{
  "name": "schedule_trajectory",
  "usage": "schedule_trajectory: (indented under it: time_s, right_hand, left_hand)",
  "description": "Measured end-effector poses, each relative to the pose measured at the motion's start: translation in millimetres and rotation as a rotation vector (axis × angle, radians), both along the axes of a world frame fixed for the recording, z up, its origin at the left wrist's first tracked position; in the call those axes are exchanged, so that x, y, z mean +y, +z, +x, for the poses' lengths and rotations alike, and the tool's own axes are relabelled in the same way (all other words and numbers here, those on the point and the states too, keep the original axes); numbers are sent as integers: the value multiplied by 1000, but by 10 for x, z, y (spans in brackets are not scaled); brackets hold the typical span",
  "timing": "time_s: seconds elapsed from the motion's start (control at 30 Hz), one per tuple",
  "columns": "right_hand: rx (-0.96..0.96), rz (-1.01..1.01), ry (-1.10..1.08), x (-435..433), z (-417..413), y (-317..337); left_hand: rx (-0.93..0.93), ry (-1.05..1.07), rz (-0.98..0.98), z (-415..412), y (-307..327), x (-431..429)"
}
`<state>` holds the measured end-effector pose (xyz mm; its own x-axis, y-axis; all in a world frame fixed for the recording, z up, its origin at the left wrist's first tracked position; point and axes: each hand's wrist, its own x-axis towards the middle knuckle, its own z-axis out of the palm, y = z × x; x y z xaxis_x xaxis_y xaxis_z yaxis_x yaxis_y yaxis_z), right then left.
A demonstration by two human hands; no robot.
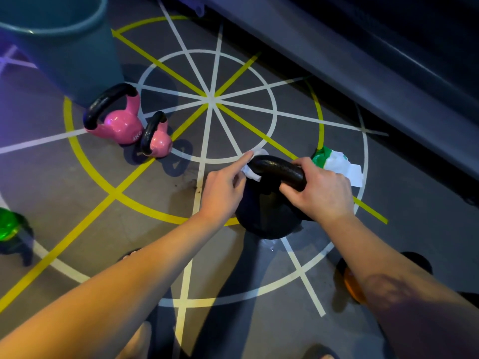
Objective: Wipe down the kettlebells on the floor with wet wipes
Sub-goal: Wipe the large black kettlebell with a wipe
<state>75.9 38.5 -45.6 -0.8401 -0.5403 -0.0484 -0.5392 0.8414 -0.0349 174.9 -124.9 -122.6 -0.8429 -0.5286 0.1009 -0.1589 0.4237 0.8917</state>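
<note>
My right hand [320,191] grips the handle [277,168] of the black kettlebell [261,216]; my left hand [223,189] pinches a wipe [252,173] against it. Next, probably, rub along the handle.

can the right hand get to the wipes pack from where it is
Probably yes. The wipes pack lies on the floor just beyond the right hand with nothing between them, though that hand grips the handle of the black kettlebell and would have to let go first.

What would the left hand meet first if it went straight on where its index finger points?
The wet wipe on the black kettlebell's handle: the left hand holds it there. Past that, probably only the taped floor, though depth is unclear.
</note>
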Motion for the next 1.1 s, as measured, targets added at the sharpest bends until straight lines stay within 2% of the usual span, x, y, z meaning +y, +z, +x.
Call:
schedule_trajectory:
  time_s: [0.1, 0.17, 0.27, 0.33, 0.47, 0.57, 0.7, 0.8, 0.93, 1.1]
  right_hand:
    - [4, -28, -10, -3, 5, -2]
    - [1, -27, -8, -4, 7, 10]
    - [9, -21, 1, -6, 11, 15]
    - [16, -24, 4, -7, 8, 9]
    - [24, -31, 5, 8, -1, -1]
    - [37, -46, 5, 20, 5, -13]
    - [12, -17, 2, 10, -8, 4]
    - [7, -7, 2, -1, 0, 18]
    - [16, 0, 6, -13, 9, 20]
    - [19, -12, 2, 6, 5, 3]
  left_hand:
    - [-80, -3, -14, -71, -125, -58]
    - [-213, -59, -38, -66, -242, -65]
    - [-316, -45, 46, -13, -353, -18]
    - [-310, -11, 94, -18, -390, 9]
    - [-84, 90, 315, 4, -229, 29]
    - [20, 99, 270, 14, -41, 7]
    - [-20, 70, 123, 15, -62, 17]
    - [-74, 20, 136, -64, -209, -53]
    - [-242, -81, 192, -135, -364, -90]
    - [-257, -23, 277, -143, -389, -11]
